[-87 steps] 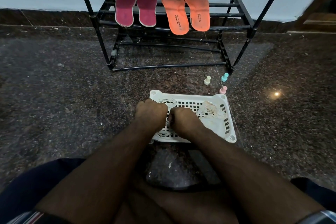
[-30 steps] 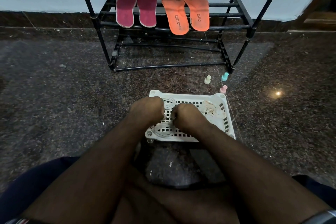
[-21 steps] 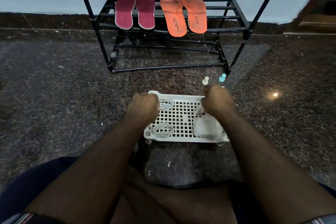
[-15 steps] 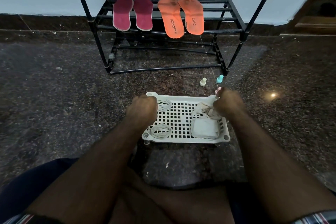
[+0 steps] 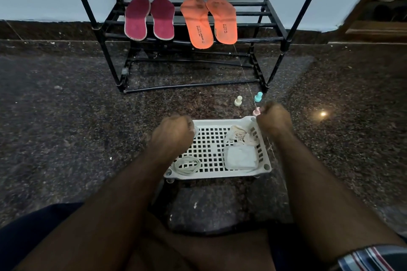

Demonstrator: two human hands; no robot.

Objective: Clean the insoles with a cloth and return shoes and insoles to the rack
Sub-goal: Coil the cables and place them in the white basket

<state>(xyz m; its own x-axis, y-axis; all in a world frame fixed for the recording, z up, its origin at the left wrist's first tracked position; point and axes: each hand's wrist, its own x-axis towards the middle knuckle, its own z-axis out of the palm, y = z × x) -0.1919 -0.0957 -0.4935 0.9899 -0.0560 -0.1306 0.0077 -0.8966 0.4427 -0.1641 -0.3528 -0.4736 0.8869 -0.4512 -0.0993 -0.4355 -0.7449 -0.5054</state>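
Two maroon insoles and two orange insoles lie side by side on a low shelf of the black metal rack. No shoes are in view. A white perforated tray sits on the floor in front of me. It holds a folded pale cloth, a crumpled rag and a coiled white lace. My left hand is curled over the tray's far left edge. My right hand is curled at the tray's far right corner. Both hands' fingertips are hidden.
Three small pegs stand on the dark granite floor between tray and rack: cream, teal and pink, the pink one right beside my right hand. A wall runs behind the rack. My knees are at the bottom.
My hands were together at the tray's middle. My right hand has moved out to the far right corner, uncovering the folded cloth. The tray has turned slightly.
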